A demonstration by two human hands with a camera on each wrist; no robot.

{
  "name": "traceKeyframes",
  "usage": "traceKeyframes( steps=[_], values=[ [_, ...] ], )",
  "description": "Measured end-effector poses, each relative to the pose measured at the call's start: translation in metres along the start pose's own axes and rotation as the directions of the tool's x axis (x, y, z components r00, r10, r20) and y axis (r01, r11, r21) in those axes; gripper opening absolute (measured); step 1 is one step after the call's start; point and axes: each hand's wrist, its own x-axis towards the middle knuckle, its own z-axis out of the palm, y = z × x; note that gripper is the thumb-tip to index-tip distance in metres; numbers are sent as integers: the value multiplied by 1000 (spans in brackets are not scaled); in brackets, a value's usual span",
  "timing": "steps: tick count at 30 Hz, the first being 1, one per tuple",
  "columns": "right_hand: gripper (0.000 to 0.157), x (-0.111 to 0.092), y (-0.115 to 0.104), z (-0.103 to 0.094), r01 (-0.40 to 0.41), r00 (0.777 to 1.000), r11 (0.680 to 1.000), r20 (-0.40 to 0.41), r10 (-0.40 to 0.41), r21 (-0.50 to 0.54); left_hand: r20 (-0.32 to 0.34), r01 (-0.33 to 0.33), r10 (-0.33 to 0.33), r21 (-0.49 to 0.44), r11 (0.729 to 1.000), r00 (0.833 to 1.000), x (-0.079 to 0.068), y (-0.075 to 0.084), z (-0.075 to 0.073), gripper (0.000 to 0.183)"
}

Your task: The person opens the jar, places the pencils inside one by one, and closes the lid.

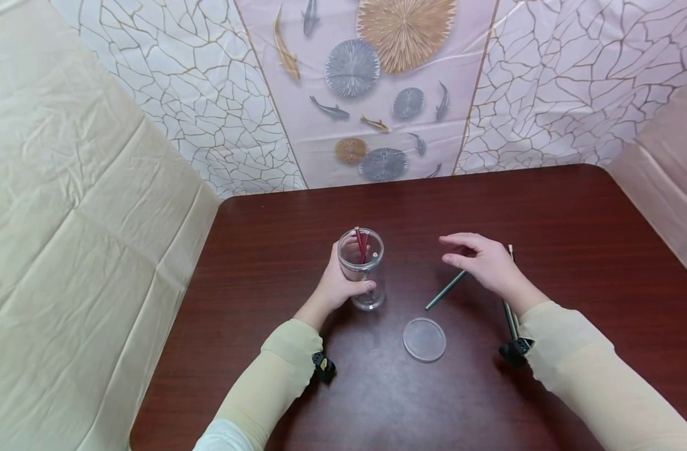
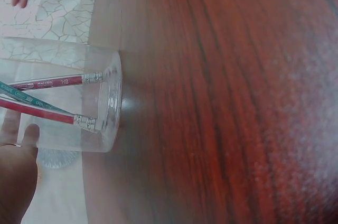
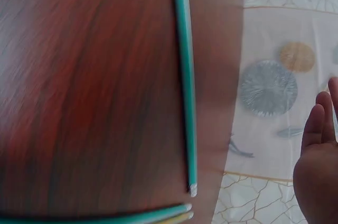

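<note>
My left hand point(image 1: 338, 280) grips a clear cup point(image 1: 369, 294) that stands on the table, fingers and thumb around its side. Inside the cup, two red pencils point(image 2: 50, 82) and a green pencil point(image 2: 31, 97) lean with ferrule ends at the bottom. Off to the right, my right hand point(image 1: 486, 260) is raised with loosely bent fingers and holds nothing. A green pencil point(image 1: 445, 291) lies on the table close by it. More pencils point(image 1: 510, 319), one green point(image 3: 132, 215) and one yellowish point(image 3: 177, 217), lie partly hidden under my right forearm.
A clear round lid point(image 1: 424, 339) lies flat on the dark wooden table point(image 1: 264, 250), right of and nearer than the cup. Patterned cloth point(image 1: 208, 94) hangs behind the table, and plain pale cloth point(image 1: 67, 250) covers the left side.
</note>
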Motion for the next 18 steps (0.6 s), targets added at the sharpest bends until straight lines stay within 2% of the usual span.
traceKeyframes(
  steps=[5, 11, 15, 18],
  values=[
    [37, -5, 17, 0, 147, 986, 980, 101, -134, -131, 5, 4, -4, -6, 1000, 1000, 1, 0, 1, 85],
    [37, -10, 39, 6, 292, 941, 936, 234, -244, -198, -10, 11, -11, -1, 1000, 1000, 0, 1, 3, 86],
    [37, -13, 52, 13, 348, 913, 913, 298, -279, -212, -22, 17, -16, 14, 1000, 1000, -1, 2, 3, 87],
    [35, -15, 58, 17, 365, 904, 907, 314, -291, -211, -22, 6, -6, 8, 1000, 1000, -1, 2, 4, 88]
  ],
)
